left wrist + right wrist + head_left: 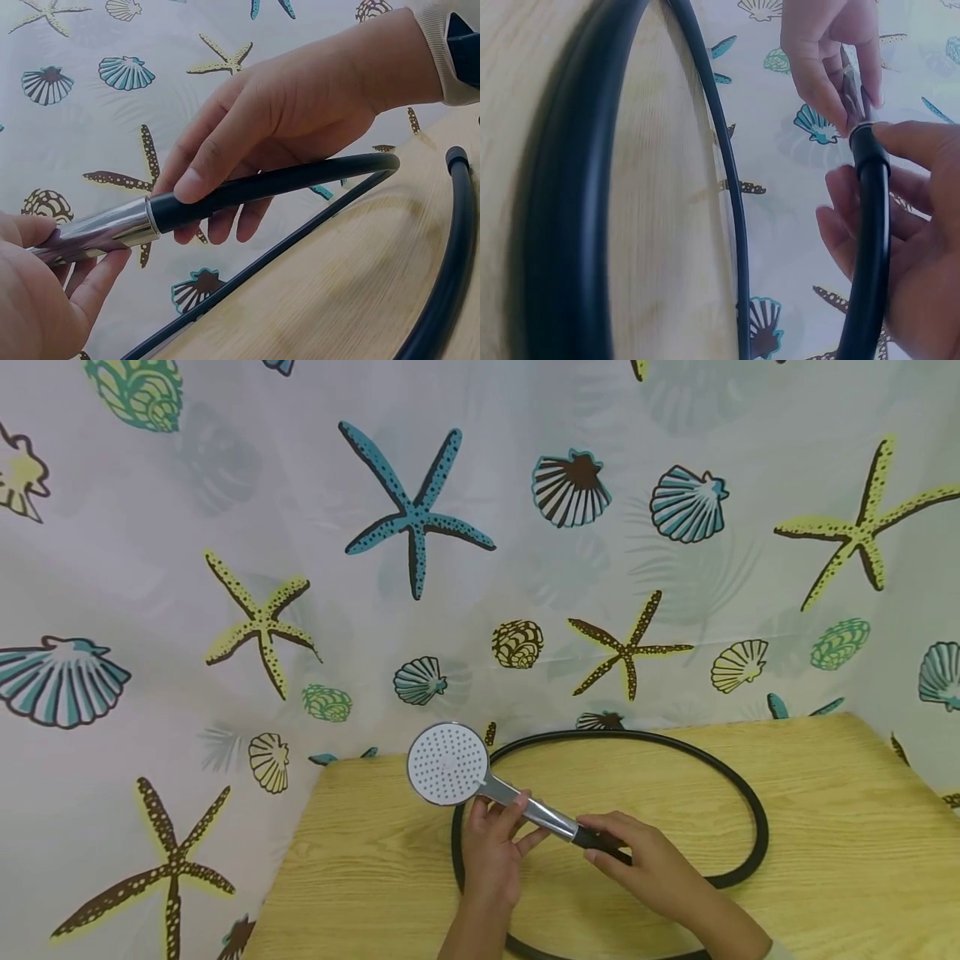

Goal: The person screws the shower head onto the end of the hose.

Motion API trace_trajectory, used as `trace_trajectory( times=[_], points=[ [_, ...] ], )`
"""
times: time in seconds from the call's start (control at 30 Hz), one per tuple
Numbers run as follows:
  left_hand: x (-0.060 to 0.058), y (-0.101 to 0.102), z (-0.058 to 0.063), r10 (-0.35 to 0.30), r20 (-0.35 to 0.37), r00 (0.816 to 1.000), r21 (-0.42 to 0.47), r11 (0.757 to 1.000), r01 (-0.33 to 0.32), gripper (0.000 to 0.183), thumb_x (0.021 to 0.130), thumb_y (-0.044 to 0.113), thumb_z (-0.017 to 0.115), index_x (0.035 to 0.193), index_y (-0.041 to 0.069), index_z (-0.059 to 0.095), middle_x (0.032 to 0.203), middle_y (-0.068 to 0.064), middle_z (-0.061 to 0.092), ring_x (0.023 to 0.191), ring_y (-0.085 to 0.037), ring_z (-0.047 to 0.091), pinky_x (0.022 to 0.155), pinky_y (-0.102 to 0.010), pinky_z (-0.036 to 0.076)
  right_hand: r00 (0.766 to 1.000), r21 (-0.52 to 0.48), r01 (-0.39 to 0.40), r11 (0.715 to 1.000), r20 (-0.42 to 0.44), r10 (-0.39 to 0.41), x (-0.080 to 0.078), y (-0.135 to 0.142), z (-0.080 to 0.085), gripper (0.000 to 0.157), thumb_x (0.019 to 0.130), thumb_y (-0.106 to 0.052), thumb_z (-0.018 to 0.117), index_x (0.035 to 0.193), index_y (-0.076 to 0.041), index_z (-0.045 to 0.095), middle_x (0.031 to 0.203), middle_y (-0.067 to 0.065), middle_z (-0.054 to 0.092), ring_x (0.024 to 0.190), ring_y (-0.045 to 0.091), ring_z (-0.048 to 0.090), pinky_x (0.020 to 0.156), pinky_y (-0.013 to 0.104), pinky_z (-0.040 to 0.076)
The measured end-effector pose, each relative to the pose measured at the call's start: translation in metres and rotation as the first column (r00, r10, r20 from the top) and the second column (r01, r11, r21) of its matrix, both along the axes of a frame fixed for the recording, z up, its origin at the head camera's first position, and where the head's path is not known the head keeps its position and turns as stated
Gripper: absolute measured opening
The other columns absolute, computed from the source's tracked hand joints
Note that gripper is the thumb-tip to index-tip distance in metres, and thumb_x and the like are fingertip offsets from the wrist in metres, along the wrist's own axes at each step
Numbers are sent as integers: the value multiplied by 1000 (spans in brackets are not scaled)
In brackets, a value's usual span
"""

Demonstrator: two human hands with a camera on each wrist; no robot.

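A round shower head [447, 763] with a white nozzle face and a chrome handle [551, 819] tilts up over the table. My left hand [495, 852] grips the chrome handle just below the head. At the handle's lower end, my right hand [648, 864] pinches the black end of a shower hose [285, 180] between thumb and fingers. The hose end meets the chrome rim in the left wrist view. In the right wrist view, the hose [874, 225] runs down past the right palm, and the left fingers [817, 82] hold the chrome part above it.
The black hose loops over the wooden table [360, 877], close to its back edge. Its other end [455, 161] lies on the wood in the left wrist view. A white curtain [480, 577] printed with starfish and shells hangs behind and beside the table.
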State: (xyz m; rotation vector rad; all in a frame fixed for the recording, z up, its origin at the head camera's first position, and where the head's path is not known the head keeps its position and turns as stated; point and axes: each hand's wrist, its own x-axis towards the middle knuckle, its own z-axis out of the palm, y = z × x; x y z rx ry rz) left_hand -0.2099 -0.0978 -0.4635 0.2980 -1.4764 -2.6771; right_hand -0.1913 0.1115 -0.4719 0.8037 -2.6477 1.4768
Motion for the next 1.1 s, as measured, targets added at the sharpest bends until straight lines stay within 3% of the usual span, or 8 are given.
trace_trajectory(
  times=[0.17,0.4,0.67,0.87,1.1],
  points=[
    [0,3,0,22,9,1000,4,1000,-22,31,86,12,72,110,8,54,102,-6,62,94,-21,69,80,-49,61,995,61,61,996,-81,-56,1,-3,3,46,89,-32,70,132,-29,54,117,-14,60,92,1,60,82,21,56],
    [0,3,1,25,12,1000,-2,1000,-25,28,87,14,71,108,11,53,102,-6,60,95,-20,69,81,-47,61,981,62,97,993,-176,-85,5,-4,5,45,87,-26,73,129,-28,57,120,-11,60,100,3,61,86,30,59],
    [2,4,4,48,-2,999,-26,999,-48,32,87,13,72,112,9,52,100,-5,58,92,-20,68,80,-48,61,934,55,104,993,-350,-78,6,-6,2,44,84,-16,76,124,-21,60,118,-11,59,102,5,62,84,31,60],
    [4,5,5,62,5,998,-57,996,-61,40,85,14,73,117,5,50,99,-5,58,92,-20,68,80,-48,61,917,89,160,983,-381,-115,7,-7,1,41,82,-16,77,120,-20,62,111,-11,61,96,3,63,80,26,60],
    [4,5,5,52,15,999,-72,996,-51,34,86,14,73,114,9,54,100,-5,60,93,-20,68,80,-46,61,929,78,167,983,-346,-131,8,-8,1,37,83,-16,76,117,-20,63,106,-13,61,91,-1,61,77,22,59]
  ],
)
